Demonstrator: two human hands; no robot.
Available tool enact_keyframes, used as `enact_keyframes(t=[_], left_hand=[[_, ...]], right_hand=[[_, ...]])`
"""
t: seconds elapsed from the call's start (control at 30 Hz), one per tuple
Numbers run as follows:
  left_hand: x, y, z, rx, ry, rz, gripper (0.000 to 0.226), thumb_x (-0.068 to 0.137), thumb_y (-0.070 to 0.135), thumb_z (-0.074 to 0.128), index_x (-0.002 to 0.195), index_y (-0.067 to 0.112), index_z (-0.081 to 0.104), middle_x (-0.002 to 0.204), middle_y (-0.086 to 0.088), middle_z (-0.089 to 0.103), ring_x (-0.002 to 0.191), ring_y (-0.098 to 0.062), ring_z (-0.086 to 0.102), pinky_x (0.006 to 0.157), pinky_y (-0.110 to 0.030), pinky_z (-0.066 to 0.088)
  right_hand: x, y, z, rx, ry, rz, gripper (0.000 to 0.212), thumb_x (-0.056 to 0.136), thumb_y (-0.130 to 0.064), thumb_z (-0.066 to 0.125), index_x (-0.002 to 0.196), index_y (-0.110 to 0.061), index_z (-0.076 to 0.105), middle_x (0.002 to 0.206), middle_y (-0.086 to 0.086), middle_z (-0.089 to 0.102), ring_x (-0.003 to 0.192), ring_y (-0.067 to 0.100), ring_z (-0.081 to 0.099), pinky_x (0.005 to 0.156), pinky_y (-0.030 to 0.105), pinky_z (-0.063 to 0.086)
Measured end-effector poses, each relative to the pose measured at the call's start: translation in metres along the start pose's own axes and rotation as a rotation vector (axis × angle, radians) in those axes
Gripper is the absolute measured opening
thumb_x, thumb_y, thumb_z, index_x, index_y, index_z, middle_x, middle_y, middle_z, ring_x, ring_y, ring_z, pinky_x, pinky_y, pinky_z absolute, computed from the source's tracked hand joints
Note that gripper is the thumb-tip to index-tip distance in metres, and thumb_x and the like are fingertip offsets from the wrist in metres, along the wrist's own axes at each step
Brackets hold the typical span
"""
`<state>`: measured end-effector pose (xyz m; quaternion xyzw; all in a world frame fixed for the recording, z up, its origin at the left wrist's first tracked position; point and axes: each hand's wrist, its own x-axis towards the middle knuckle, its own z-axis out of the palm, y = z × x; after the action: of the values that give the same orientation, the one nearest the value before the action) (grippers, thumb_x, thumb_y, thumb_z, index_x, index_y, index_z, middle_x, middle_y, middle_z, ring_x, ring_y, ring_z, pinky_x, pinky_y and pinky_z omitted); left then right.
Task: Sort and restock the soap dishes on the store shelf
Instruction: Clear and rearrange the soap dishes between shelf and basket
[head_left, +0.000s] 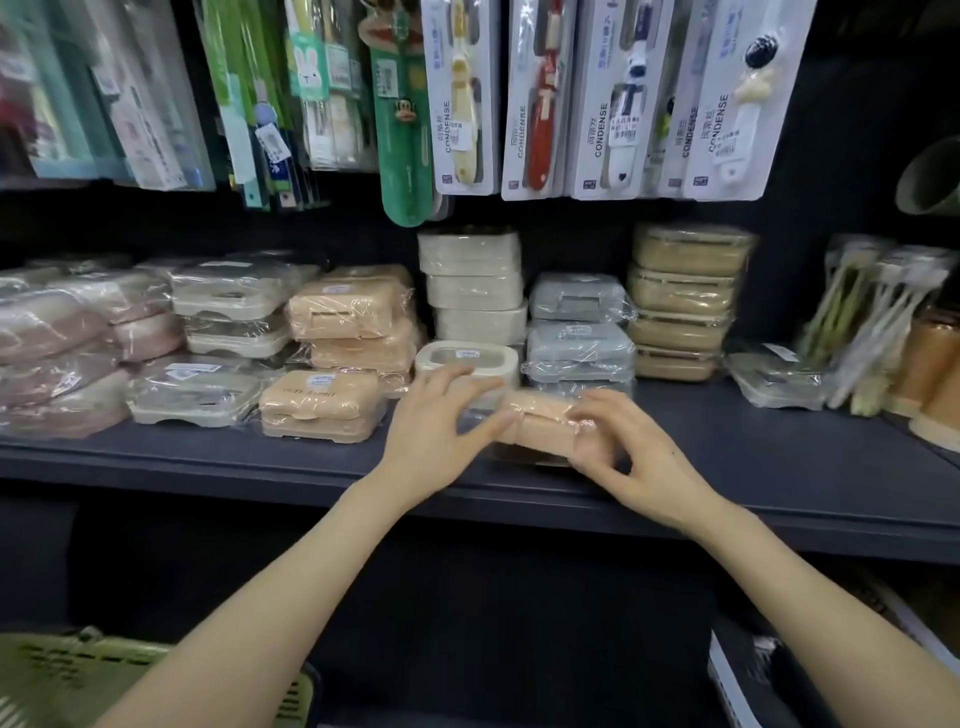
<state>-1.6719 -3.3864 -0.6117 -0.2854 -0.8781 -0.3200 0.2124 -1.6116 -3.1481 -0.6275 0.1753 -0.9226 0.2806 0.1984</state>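
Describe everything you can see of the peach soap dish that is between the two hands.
The peach soap dish is a flat, rounded rectangular box, seemingly plastic, sealed in shiny clear film. It lies level, long side left to right, at the front of the dark shelf, before a white dish and a grey stack. The left hand pinches its left end; the right hand curls round its right end. Blur hides whether it rests on the shelf.
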Motion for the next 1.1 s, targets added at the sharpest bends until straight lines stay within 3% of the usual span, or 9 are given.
enact_keyframes(t=[0.1, 0.2, 0.33, 0.53, 0.67, 0.73, 0.87, 0.97, 1.1], left_hand=[[0.003, -0.004, 0.009, 0.058, -0.142, 0.043, 0.069, 0.074, 0.070, 0.034, 0.122, 0.031, 0.064, 0.124, 0.005, 0.061, 0.117, -0.016, 0.053, 0.101, -0.033, 0.037], [0.000, -0.007, 0.016, 0.040, -0.143, 0.042, 0.065, 0.076, 0.066, 0.037, 0.120, 0.029, 0.066, 0.113, 0.006, 0.068, 0.104, -0.016, 0.060, 0.093, -0.035, 0.044], [-0.005, -0.008, 0.019, 0.054, -0.106, 0.041, 0.059, 0.078, 0.062, 0.042, 0.119, 0.027, 0.067, 0.108, 0.005, 0.068, 0.100, -0.019, 0.060, 0.091, -0.039, 0.046], [-0.028, -0.030, -0.012, 0.155, 0.110, 0.028, 0.046, 0.084, 0.049, 0.049, 0.113, 0.019, 0.069, 0.111, -0.003, 0.064, 0.105, -0.025, 0.057, 0.089, -0.037, 0.044], [-0.050, -0.074, -0.050, 0.266, 0.270, -0.170, 0.039, 0.086, 0.043, 0.053, 0.108, 0.014, 0.070, 0.113, -0.007, 0.062, 0.104, -0.030, 0.056, 0.085, -0.037, 0.043], [-0.055, -0.096, -0.069, 0.295, 0.313, -0.280, 0.033, 0.087, 0.033, 0.066, 0.112, 0.011, 0.067, 0.114, -0.010, 0.060, 0.105, -0.033, 0.055, 0.087, -0.041, 0.042], [-0.062, -0.115, -0.095, 0.252, 0.383, -0.381, 0.047, 0.084, 0.031, 0.071, 0.123, 0.008, 0.059, 0.117, -0.015, 0.058, 0.109, -0.034, 0.053, 0.093, -0.043, 0.040], [-0.071, -0.120, -0.105, 0.198, 0.472, -0.354, 0.055, 0.085, 0.039, 0.069, 0.128, 0.006, 0.055, 0.123, -0.014, 0.056, 0.116, -0.031, 0.049, 0.099, -0.041, 0.036], [-0.071, -0.124, -0.115, 0.231, 0.581, -0.219, 0.054, 0.087, 0.049, 0.054, 0.126, 0.011, 0.058, 0.121, -0.014, 0.056, 0.113, -0.029, 0.049, 0.095, -0.032, 0.033]], right_hand=[[-0.005, -0.001, -0.005, 0.067, -0.064, 0.031, 0.038, 0.077, -0.052, 0.062, 0.114, -0.051, 0.056, 0.147, -0.017, 0.037, 0.134, 0.003, 0.037, 0.105, 0.023, 0.033], [0.000, -0.008, -0.016, 0.272, 0.094, 0.099, 0.040, 0.076, -0.048, 0.070, 0.114, -0.048, 0.058, 0.137, -0.026, 0.044, 0.128, -0.009, 0.039, 0.100, 0.015, 0.031], [0.018, -0.002, -0.015, -0.080, -0.094, 0.217, 0.074, 0.077, -0.055, 0.071, 0.142, -0.044, 0.037, 0.135, -0.020, 0.043, 0.122, 0.003, 0.043, 0.096, 0.021, 0.035], [0.020, 0.006, 0.000, -0.058, -0.137, 0.220, 0.074, 0.071, -0.053, 0.076, 0.137, -0.043, 0.044, 0.129, -0.014, 0.052, 0.116, 0.008, 0.048, 0.099, 0.027, 0.040], [0.017, 0.000, 0.003, 0.104, -0.037, 0.233, 0.055, 0.064, -0.051, 0.078, 0.113, -0.057, 0.053, 0.117, -0.026, 0.056, 0.109, 0.002, 0.053, 0.093, 0.025, 0.043], [0.018, -0.012, 0.001, 0.212, 0.035, 0.235, 0.048, 0.066, -0.043, 0.082, 0.107, -0.054, 0.058, 0.114, -0.022, 0.059, 0.106, 0.004, 0.056, 0.086, 0.020, 0.043], [0.049, -0.055, 0.014, 0.320, 0.100, 0.160, 0.044, 0.070, -0.036, 0.081, 0.105, -0.048, 0.056, 0.109, -0.022, 0.059, 0.099, -0.004, 0.054, 0.081, 0.015, 0.042], [0.090, -0.089, 0.045, 0.271, 0.075, 0.082, 0.047, 0.072, -0.044, 0.078, 0.112, -0.043, 0.054, 0.111, -0.025, 0.054, 0.097, -0.010, 0.050, 0.079, 0.009, 0.037], [0.139, -0.121, 0.088, 0.245, 0.007, 0.042, 0.051, 0.075, -0.044, 0.078, 0.121, -0.037, 0.056, 0.120, -0.015, 0.053, 0.110, 0.002, 0.048, 0.086, 0.012, 0.036]])
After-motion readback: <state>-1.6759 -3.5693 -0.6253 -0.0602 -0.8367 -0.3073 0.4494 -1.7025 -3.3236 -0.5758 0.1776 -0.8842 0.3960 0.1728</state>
